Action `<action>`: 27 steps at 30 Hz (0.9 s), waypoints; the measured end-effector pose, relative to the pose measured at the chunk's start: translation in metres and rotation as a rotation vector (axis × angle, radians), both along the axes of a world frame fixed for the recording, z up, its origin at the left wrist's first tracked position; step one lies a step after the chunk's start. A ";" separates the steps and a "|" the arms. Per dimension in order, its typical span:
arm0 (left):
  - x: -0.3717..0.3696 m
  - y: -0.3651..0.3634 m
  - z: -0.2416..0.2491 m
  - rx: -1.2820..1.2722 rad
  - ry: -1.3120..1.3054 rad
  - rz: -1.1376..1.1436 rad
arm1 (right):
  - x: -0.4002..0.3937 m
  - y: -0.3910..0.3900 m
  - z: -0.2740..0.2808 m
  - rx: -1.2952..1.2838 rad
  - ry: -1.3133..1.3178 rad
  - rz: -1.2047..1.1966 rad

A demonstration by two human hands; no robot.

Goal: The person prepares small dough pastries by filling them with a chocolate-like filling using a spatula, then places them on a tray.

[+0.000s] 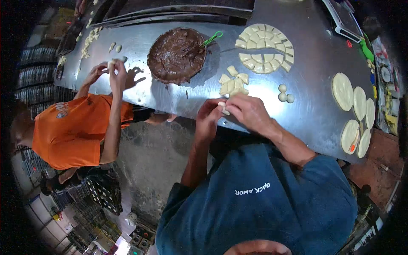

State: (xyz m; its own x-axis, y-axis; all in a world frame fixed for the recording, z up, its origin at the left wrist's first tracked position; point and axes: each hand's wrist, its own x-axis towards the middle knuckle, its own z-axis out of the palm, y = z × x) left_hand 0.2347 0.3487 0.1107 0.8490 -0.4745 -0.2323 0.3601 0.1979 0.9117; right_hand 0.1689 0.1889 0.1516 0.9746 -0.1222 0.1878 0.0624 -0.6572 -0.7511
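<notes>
Over the front edge of the metal table [178, 100], my left hand [209, 117] and my right hand [250, 111] meet around a small piece of pale dough [223, 108]. The fingers of both hands are closed on it. Just beyond my fingers lies a cluster of cut dough pieces [231, 83]. Farther back is a round of dough cut into many pieces [265, 43], split by a gap. Three small dough balls [282, 97] sit to the right of my right hand.
A bowl of brown filling [176, 55] with a green-handled utensil [212, 38] stands left of the cut dough. Several flat dough ovals [342, 91] lie at the right. At the left, a co-worker in an orange shirt [76, 129] handles dough. Trays [178, 12] line the back.
</notes>
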 end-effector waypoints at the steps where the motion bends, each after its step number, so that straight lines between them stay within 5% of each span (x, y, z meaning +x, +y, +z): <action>1: 0.012 0.002 0.000 -0.100 0.149 -0.142 | 0.010 0.001 0.010 0.066 0.002 -0.051; 3: 0.036 0.003 -0.003 -0.206 0.332 -0.369 | 0.030 0.002 0.013 0.311 0.168 -0.060; 5: 0.053 0.005 -0.008 -0.208 0.396 -0.366 | 0.040 0.003 0.008 0.425 0.198 -0.053; 10: 0.055 -0.008 -0.019 -0.161 0.336 -0.180 | 0.036 0.024 -0.005 0.162 -0.124 -0.344; 21: -0.002 -0.049 -0.019 -0.162 0.367 -0.529 | -0.044 -0.018 -0.009 -0.206 -0.153 -0.322; 27: -0.090 -0.103 -0.036 -0.106 0.467 -0.489 | -0.129 -0.038 -0.039 -0.310 -0.189 -0.510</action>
State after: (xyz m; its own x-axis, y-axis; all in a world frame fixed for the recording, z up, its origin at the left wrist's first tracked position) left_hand 0.1445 0.2460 0.0748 0.3536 -0.8184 -0.4530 0.7815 -0.0077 0.6239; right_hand 0.0399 0.1508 0.1127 0.7547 -0.4752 0.4524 -0.2033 -0.8249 -0.5275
